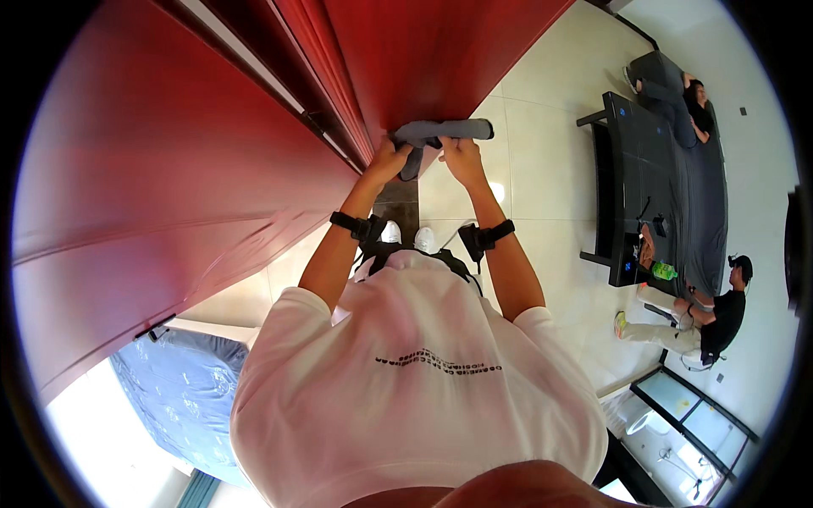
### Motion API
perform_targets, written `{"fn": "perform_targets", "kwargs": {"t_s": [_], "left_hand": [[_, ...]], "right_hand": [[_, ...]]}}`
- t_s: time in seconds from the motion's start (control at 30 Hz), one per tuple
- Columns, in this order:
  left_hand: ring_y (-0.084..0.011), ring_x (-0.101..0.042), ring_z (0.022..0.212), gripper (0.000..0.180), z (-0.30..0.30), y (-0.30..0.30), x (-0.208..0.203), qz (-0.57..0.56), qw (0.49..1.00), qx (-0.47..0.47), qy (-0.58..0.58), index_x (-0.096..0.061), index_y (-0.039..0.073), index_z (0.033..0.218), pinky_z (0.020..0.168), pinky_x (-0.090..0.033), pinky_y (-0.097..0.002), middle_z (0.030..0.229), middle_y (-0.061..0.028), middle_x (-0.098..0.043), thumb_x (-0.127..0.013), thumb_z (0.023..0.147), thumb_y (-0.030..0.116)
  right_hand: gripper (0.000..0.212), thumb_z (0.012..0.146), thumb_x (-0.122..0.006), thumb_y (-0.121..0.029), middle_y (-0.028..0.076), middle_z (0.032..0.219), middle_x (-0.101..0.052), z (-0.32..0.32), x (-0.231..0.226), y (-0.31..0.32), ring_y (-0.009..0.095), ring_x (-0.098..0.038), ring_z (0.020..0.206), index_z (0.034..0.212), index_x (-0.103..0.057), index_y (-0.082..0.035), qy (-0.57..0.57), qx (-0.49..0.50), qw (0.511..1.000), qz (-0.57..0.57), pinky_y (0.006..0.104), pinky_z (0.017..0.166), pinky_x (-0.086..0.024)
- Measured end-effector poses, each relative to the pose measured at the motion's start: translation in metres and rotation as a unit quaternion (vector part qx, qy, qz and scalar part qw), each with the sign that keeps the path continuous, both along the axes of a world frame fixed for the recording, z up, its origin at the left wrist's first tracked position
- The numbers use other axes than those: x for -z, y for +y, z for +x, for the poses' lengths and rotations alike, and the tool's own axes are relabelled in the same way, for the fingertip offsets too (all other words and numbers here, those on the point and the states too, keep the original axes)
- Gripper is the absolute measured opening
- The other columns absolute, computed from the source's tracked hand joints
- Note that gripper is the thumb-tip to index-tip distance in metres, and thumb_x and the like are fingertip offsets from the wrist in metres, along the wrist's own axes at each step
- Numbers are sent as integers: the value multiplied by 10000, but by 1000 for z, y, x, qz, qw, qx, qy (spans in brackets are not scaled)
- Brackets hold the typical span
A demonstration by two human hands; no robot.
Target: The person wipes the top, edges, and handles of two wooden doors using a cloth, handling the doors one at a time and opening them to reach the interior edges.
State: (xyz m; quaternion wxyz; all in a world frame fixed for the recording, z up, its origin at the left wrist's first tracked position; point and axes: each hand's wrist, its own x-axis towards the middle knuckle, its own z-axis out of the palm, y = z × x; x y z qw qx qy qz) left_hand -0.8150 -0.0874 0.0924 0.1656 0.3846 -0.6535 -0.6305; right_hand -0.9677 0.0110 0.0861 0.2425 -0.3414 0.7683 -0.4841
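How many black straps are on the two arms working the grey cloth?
2: one strap around the left forearm, the other strap around the right forearm. Neither touches the grey cloth. Any under the shirt would be hidden.

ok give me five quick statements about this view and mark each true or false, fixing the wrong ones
1. The left hand and right hand both touch a dark grey tubular cloth. True.
2. Bare feet show on the floor. False: white fabric-like shoes show there.
3. Black strapped devices sit on both forearms. True.
4. Plain yellow bedding lies at lower left. False: blue patterned bedding lies there.
5. A glossy red panel stands at the left. True.
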Motion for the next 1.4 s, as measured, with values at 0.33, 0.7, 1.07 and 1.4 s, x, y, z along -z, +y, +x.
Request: {"fn": "perform_targets", "kwargs": {"t_s": [0.33, 0.7, 1.07, 1.4], "left_hand": [[-118, -543, 947, 524, 12, 4, -157, 63, 969, 30, 235, -437, -35, 1352, 824, -457, -265, 1143, -75, -598, -621, 958, 258], [-555, -284, 1234, 789, -53, 46, -254, -565, 795, -203, 90, -305, -49, 1462, 1041, -326, -518, 1289, -404, -261, -665, 777, 105], [-617, -45, 1375, 901, -139, 95, -129, -539, 782, -258, -177, -123, -111, 1478, 1089, -149, -666, 1482, -439, -78, -659, 881, 299], [-509, -395, 1268, 608, -198, 110, -157, -564, 780, -236, -135, -351, -160, 1347, 1028, -356, -518, 1364, -359, -391, -623, 839, 32]], "right_hand": [[322, 894, -577, -244, 217, 656, -573, -16, -210, -1, 265, -583, 595, 819, -586, 69, 170, 50, 973, -146, 382, 586, -454], [279, 913, -502, -196, 41, 817, -605, -55, -221, -8, 123, -513, 784, 929, -593, 68, -1, -46, 956, -291, 301, 701, -441], [276, 896, -531, -208, 270, 804, -585, -123, -83, -56, 461, -554, 774, 871, -593, 60, 116, -325, 919, -192, 507, 688, -438], [346, 810, -617, -236, 233, 870, -582, -170, -299, -93, 427, -585, 813, 992, -463, 14, 161, -429, 824, -334, 484, 705, -480]]}}
